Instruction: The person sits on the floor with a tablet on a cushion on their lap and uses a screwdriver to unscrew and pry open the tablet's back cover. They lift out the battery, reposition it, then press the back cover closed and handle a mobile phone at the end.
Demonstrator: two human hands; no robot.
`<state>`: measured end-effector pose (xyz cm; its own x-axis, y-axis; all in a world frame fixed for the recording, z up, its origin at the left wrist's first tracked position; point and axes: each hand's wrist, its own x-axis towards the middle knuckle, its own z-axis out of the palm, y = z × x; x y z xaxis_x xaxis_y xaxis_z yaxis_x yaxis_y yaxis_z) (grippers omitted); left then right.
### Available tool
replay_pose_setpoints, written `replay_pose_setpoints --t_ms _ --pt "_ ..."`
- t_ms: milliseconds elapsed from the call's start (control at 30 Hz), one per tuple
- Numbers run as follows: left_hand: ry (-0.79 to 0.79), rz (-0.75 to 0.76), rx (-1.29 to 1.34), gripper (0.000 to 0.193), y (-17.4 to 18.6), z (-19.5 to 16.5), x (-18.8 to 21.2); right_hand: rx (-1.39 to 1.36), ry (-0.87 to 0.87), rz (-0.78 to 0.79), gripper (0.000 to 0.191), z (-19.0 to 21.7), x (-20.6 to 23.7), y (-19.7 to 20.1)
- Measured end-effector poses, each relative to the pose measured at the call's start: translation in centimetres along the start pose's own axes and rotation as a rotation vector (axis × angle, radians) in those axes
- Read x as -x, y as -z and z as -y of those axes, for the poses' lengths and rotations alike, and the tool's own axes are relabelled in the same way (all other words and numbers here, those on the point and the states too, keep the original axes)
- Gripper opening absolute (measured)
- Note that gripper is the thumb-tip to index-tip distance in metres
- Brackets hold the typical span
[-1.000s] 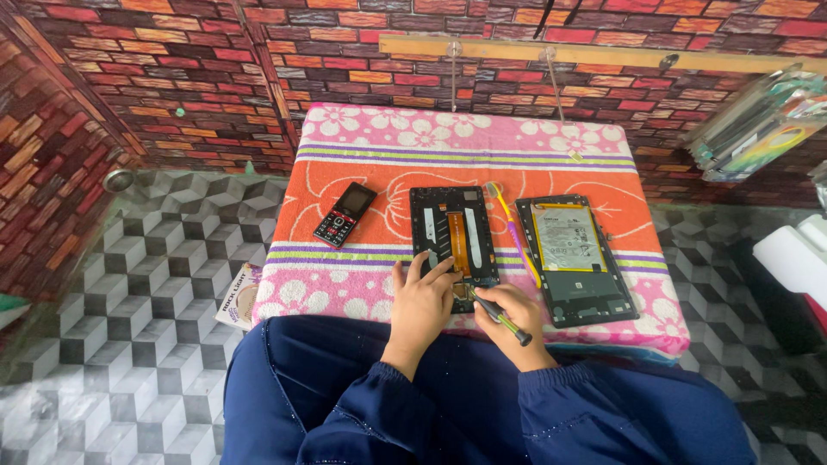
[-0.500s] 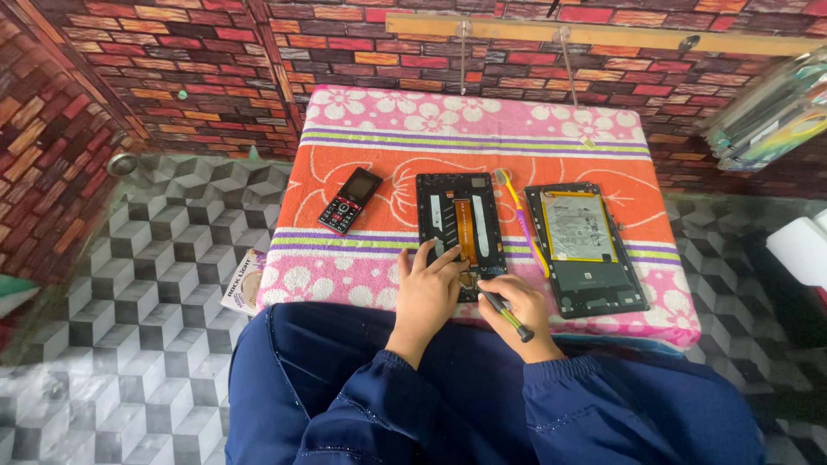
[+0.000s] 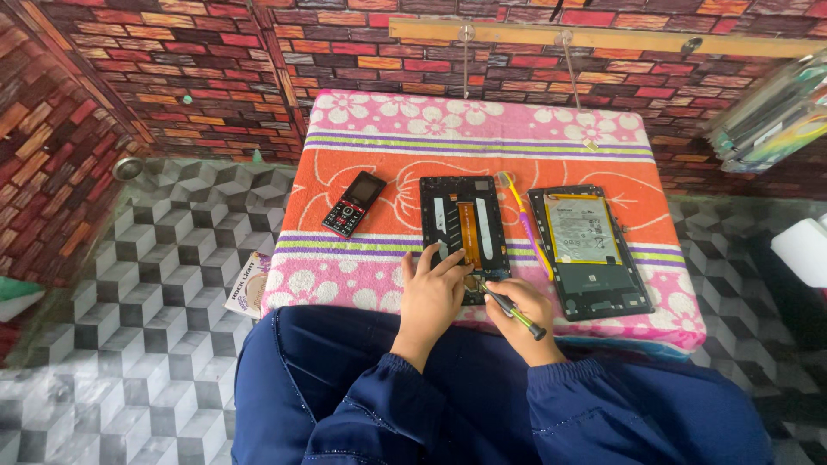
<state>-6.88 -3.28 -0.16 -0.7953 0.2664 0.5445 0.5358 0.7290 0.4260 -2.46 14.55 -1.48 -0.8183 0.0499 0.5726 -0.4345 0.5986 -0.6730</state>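
At lower centre of the frame, the right hand (image 3: 521, 308) keeps a clenched grip on a thin screwdriver (image 3: 513, 313), tip set into the lower end of an opened tablet frame (image 3: 463, 237) on the cloth-covered bench (image 3: 388, 146); the left hand (image 3: 431, 294), fingers spread and grasping nothing, pins the frame. Steady downward pressure and an upright tool would likely best guard against slipping.

Brick-patterned walls (image 3: 172, 77), grey cube-patterned floor (image 3: 146, 284), low table under a flowered orange-pink cloth (image 3: 482, 138), even daylight
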Motion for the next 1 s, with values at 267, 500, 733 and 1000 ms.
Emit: replay_pose_setpoints --t_ms 267,500,733,1000 --pt "0.006 0.013 -0.033 0.025 0.2 0.1 -0.3 0.001 0.008 0.001 0.023 0.6 -0.5 -0.3" --pt "0.016 0.032 -0.019 0.029 0.3 0.4 -0.2 -0.008 0.003 0.045 0.021 0.7 -0.8 -0.4" --pt "0.019 0.019 0.016 0.026 0.3 0.3 -0.1 -0.019 -0.086 0.078 0.018 0.6 -1.2 -0.3" --pt "0.01 -0.067 0.06 0.022 0.6 -0.7 0.5 -0.09 -0.115 0.01 0.017 -0.2 -0.2 -0.1"
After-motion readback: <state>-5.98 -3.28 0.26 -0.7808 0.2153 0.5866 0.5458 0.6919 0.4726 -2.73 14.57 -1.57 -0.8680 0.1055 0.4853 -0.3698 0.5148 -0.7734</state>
